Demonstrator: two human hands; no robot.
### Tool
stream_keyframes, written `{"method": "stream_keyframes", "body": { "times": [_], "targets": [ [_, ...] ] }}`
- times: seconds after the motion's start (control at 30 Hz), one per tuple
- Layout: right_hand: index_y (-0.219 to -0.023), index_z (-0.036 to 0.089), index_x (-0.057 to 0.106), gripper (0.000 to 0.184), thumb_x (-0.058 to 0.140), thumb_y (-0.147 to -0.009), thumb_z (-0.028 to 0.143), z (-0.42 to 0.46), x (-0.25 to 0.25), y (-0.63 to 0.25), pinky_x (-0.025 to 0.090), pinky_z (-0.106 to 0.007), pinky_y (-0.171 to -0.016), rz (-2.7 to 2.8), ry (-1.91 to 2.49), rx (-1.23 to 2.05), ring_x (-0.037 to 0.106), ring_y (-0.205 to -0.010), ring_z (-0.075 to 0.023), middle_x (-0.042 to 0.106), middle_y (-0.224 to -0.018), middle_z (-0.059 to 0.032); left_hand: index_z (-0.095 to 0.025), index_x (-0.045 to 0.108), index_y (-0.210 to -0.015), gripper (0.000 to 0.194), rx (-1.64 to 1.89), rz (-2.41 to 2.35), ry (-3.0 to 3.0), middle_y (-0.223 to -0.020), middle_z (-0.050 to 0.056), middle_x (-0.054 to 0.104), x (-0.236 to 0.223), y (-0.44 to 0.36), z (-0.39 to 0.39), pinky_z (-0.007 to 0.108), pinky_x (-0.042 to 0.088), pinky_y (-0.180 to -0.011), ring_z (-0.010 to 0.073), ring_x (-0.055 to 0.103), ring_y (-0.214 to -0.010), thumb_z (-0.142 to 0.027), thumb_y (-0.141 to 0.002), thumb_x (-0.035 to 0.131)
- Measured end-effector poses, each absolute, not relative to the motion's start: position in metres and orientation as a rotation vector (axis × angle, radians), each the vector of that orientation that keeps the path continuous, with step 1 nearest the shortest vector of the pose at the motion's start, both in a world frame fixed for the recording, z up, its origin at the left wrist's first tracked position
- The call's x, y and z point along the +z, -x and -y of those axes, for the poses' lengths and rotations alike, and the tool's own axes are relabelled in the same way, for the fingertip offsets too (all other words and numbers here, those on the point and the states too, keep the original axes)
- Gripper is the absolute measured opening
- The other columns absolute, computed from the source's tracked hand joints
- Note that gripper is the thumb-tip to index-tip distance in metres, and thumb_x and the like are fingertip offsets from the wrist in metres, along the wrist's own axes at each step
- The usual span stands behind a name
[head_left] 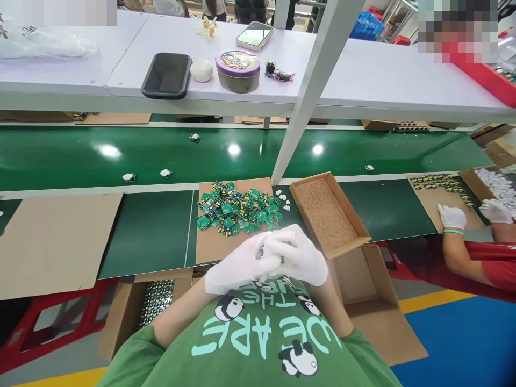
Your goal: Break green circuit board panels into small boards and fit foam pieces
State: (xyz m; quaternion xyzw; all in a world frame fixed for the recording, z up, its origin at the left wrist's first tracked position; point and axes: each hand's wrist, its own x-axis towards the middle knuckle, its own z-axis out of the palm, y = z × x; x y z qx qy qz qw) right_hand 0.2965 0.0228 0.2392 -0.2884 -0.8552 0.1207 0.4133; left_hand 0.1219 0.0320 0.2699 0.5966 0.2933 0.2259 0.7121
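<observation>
My left hand (242,263) and my right hand (305,257), both in white gloves, meet in front of my chest at the bench edge. Their fingers are closed and overlap one another. Small dark and greenish spots show between them, but whether a part is held there I cannot make out. Just beyond the hands, a heap of small green circuit boards (229,209) with yellow and black components lies on a cardboard sheet (209,250). Several small white round pieces (284,199) lie right of the heap.
An open cardboard tray (328,215) tilts at the right, above an open carton (363,285). A box of boards (157,301) stands low left. Behind runs a green conveyor (226,161) carrying several small boards; a white post (308,102) crosses it. A co-worker's gloved hands (452,216) work far right.
</observation>
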Motion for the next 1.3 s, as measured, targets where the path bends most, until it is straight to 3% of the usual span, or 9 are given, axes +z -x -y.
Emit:
{"method": "stream_keyframes", "body": {
  "times": [0.13, 0.3, 0.47, 0.63, 0.8, 1.03, 1.1, 1.23, 1.3],
  "targets": [
    [-0.122, 0.022, 0.05, 0.039, 0.041, -0.096, 0.049, -0.023, 0.245, -0.296, 0.049, -0.031, -0.072, 2.156, 0.669, 0.401, 0.062, -0.085, -0.017, 0.064, -0.096, -0.0072, -0.016, 0.06, -0.097, 0.031, 0.425, -0.528, -1.077, -0.061, -0.003, 0.047, 0.265, -0.114, -0.03, 0.021, 0.034, -0.049, 0.0091, 0.04, -0.052, -0.045, -0.09, 0.053],
    [-0.115, 0.021, 0.054, 0.047, 0.038, -0.093, 0.059, -0.021, 0.246, -0.294, 0.05, -0.034, -0.073, 2.137, 0.717, 0.37, 0.062, -0.085, -0.0199, 0.065, -0.094, -0.0083, -0.014, 0.062, -0.097, 0.04, 0.537, -0.395, -0.862, -0.077, 0.003, 0.052, 0.258, -0.12, -0.024, 0.022, 0.029, -0.044, 0.0072, 0.038, -0.051, -0.052, -0.089, 0.053],
    [-0.128, 0.02, 0.047, 0.04, 0.042, -0.097, 0.044, -0.022, 0.24, -0.291, 0.051, -0.036, -0.073, 2.106, 0.631, 0.289, 0.064, -0.093, -0.0217, 0.062, -0.107, -0.0137, -0.015, 0.061, -0.107, 0.047, 0.63, -0.395, -0.68, -0.074, 0.003, 0.049, 0.248, -0.126, -0.018, 0.022, 0.028, -0.046, 0.0091, 0.039, -0.055, -0.057, -0.089, 0.05],
    [-0.132, 0.021, 0.043, 0.05, 0.048, -0.093, 0.052, -0.023, 0.249, -0.288, 0.052, -0.032, -0.07, 2.039, 0.69, 0.418, 0.066, -0.083, -0.0186, 0.067, -0.095, -0.0074, -0.012, 0.064, -0.093, 0.048, 0.616, -0.359, -0.618, -0.084, 0.01, 0.06, 0.253, -0.127, -0.019, 0.024, 0.031, -0.047, 0.0122, 0.048, -0.061, -0.056, -0.091, 0.045],
    [-0.129, 0.018, 0.05, 0.046, 0.035, -0.099, 0.048, -0.021, 0.256, -0.289, 0.051, -0.034, -0.073, 2.156, 0.797, 0.274, 0.062, -0.09, -0.0218, 0.067, -0.1, -0.0112, -0.012, 0.064, -0.085, 0.044, 0.648, -0.373, -0.736, -0.087, 0.008, 0.058, 0.256, -0.126, -0.02, 0.022, 0.024, -0.043, 0.0072, 0.041, -0.053, -0.055, -0.086, 0.056],
    [-0.132, 0.021, 0.042, 0.05, 0.055, -0.091, 0.046, -0.025, 0.242, -0.286, 0.055, -0.036, -0.074, 1.969, 0.719, 0.365, 0.064, -0.088, -0.0214, 0.067, -0.1, -0.0102, -0.013, 0.063, -0.077, 0.043, 0.764, -0.387, -0.733, -0.081, 0.009, 0.059, 0.256, -0.129, -0.02, 0.027, 0.041, -0.059, 0.0162, 0.051, -0.071, -0.055, -0.086, 0.057],
    [-0.129, 0.025, 0.044, 0.044, 0.052, -0.093, 0.047, -0.026, 0.241, -0.284, 0.054, -0.036, -0.073, 1.934, 0.709, 0.377, 0.064, -0.087, -0.0209, 0.067, -0.098, -0.0086, -0.013, 0.062, -0.076, 0.041, 0.765, -0.393, -0.682, -0.081, 0.009, 0.059, 0.255, -0.13, -0.02, 0.027, 0.042, -0.061, 0.0171, 0.053, -0.073, -0.053, -0.086, 0.057],
    [-0.12, 0.027, 0.05, 0.029, 0.042, -0.097, 0.043, -0.026, 0.242, -0.283, 0.052, -0.036, -0.071, 2.008, 0.669, 0.242, 0.064, -0.085, -0.0197, 0.065, -0.105, -0.0089, -0.015, 0.062, -0.092, 0.041, 0.692, -0.372, -0.55, -0.071, 0.003, 0.055, 0.253, -0.13, -0.019, 0.022, 0.033, -0.046, 0.0104, 0.044, -0.053, -0.055, -0.086, 0.054],
    [-0.122, 0.027, 0.049, 0.03, 0.047, -0.096, 0.041, -0.026, 0.241, -0.285, 0.052, -0.035, -0.068, 1.983, 0.642, 0.249, 0.063, -0.081, -0.0187, 0.065, -0.102, -0.0079, -0.015, 0.062, -0.089, 0.044, 0.651, -0.382, -0.674, -0.068, 0.002, 0.053, 0.256, -0.129, -0.02, 0.023, 0.032, -0.046, 0.0096, 0.04, -0.051, -0.057, -0.084, 0.055]
  ]
}}
